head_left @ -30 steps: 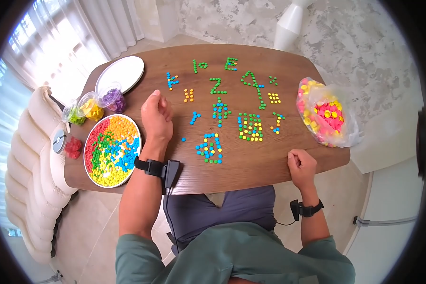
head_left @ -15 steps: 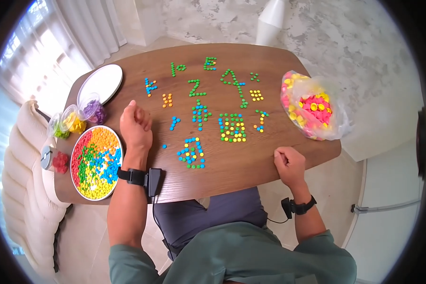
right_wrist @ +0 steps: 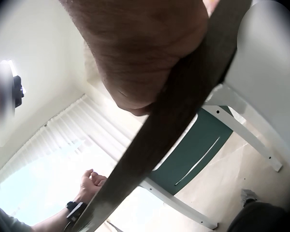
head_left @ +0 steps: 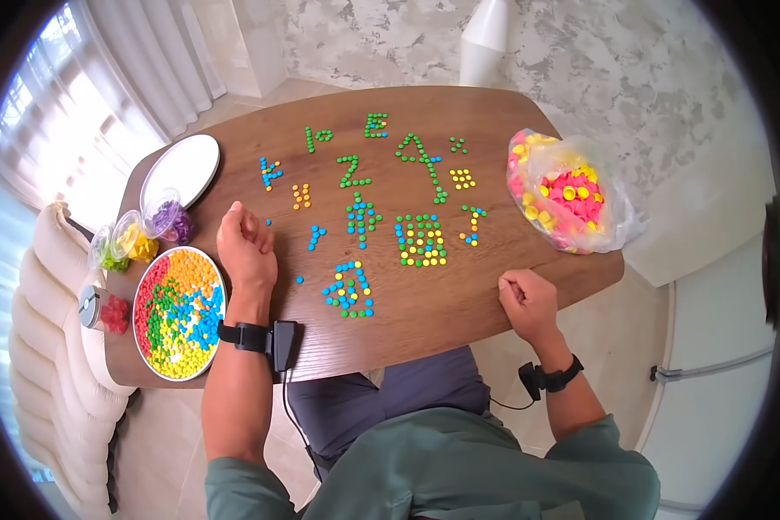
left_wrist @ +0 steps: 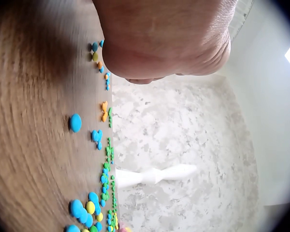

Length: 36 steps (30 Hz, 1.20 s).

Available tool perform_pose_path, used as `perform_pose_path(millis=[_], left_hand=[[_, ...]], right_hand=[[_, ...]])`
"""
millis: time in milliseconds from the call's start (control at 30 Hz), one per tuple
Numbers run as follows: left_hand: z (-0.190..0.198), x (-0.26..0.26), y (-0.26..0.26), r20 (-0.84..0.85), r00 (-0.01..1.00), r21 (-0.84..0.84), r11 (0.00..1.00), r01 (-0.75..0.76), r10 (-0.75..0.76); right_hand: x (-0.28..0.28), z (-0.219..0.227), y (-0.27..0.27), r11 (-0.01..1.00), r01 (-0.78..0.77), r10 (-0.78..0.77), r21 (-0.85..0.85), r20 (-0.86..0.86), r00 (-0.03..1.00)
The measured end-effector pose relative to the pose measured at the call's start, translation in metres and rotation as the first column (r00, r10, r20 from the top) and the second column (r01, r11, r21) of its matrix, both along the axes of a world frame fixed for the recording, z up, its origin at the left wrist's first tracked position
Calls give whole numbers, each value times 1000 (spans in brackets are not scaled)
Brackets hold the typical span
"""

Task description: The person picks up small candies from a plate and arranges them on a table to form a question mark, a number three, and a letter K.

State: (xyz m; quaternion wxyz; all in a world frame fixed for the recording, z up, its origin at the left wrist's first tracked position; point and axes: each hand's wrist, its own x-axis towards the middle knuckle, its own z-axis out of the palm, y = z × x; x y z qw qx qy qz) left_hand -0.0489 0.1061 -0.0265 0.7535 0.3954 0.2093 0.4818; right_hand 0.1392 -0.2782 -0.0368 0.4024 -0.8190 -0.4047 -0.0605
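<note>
My left hand (head_left: 248, 247) lies palm-side to the right over the wooden table (head_left: 390, 334), fingers curled in. A small blue candy (head_left: 269, 223) shows just beside its fingers. In the left wrist view, a short row of candies with a yellow one (left_wrist: 95, 56) lies beside the same hand; its fingertips are hidden, so I cannot tell whether they pinch anything. Another single blue candy (head_left: 300, 280) lies to its right. My right hand (head_left: 530, 303) rests as a loose fist on the table's near right edge, with no object showing in it.
A plate of sorted colored candies (head_left: 180, 374) sits left of my left arm. Beyond it stand clear cups, including purple pieces (head_left: 173, 224), a lidded jar (head_left: 102, 310) and a white plate (head_left: 180, 172). Candy figures, including a green Z (head_left: 353, 172), spread mid-table. A plastic bag (head_left: 572, 195) is right.
The head view has swung, shifting the table leftward in it. My left hand has drawn slightly toward me, and a blue candy now shows by its fingers. The right hand stays at the edge.
</note>
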Motion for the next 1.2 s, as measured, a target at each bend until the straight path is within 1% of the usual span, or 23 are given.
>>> perform_pose_path(millis=[67,133,167,233,300,367,400,433,467,500,567,600,667,733,900,967,1000,1067,1100,1167,1200], left_hand=[[-1,-1,0,-1,1000,-14,1000,-10,10],[0,-2,1,-3,1000,-22,999,-31,31],[0,-1,1,-3,1000,-28,999,-30,30],[1,-1,1,-7,1000,-34,999,-25,24],[1,-1,0,-7,1000,-23,999,-22,22],[1,0,0,-9,1000,-21,1000,-19,19],[3,0,-1,-11,1000,-6,1000,-12,12],[3,-1,-2,-14,1000,7,1000,-7,7],[2,-1,-2,-14,1000,2,1000,-15,15],[1,-1,0,-20,1000,20,1000,-17,17],[0,-3,3,-27,999,38,999,-36,38],[1,-4,4,-31,999,36,999,-33,34],[-1,-4,3,-40,999,33,999,-31,32],[0,-4,4,-41,999,6,1000,-2,2],[0,-3,5,-50,999,-9,1000,-18,18],[-1,-2,5,-49,999,-8,1000,-11,11],[-1,-2,5,-44,999,0,1000,-5,5],[-1,-3,5,-38,999,2,1000,-3,3],[-1,-4,5,-35,999,8,1000,-1,1],[0,-4,5,-32,999,13,1000,-1,1],[0,-3,4,-35,999,23,1000,-6,7]], right_hand=[[2,7,0,1000,-23,23,-5,-12,1000],[9,34,2,975,-177,170,-133,-63,983],[13,48,7,974,-183,176,-130,-63,982],[26,76,22,987,-151,152,-56,23,988],[50,96,41,986,-169,168,4,71,983],[74,105,68,979,-157,156,126,20,988],[88,109,81,979,-161,160,124,20,987],[103,110,95,956,-170,203,240,-122,972],[114,109,107,922,-160,259,352,-257,931],[124,105,116,923,-170,268,346,-259,928],[143,92,130,860,-217,396,461,-338,854],[147,84,134,857,-230,410,462,-339,847],[153,70,132,889,-230,416,396,-488,767],[157,58,131,881,-222,428,418,-504,750],[160,36,130,852,-178,458,492,-536,709],[165,29,127,812,-237,553,533,-574,604],[167,26,126,813,-224,548,537,-578,604],[169,24,125,773,-204,606,601,-601,521],[171,23,124,773,-206,606,600,-602,520],[174,22,122,727,-144,658,671,-620,428],[174,21,122,728,-144,657,670,-621,427]])
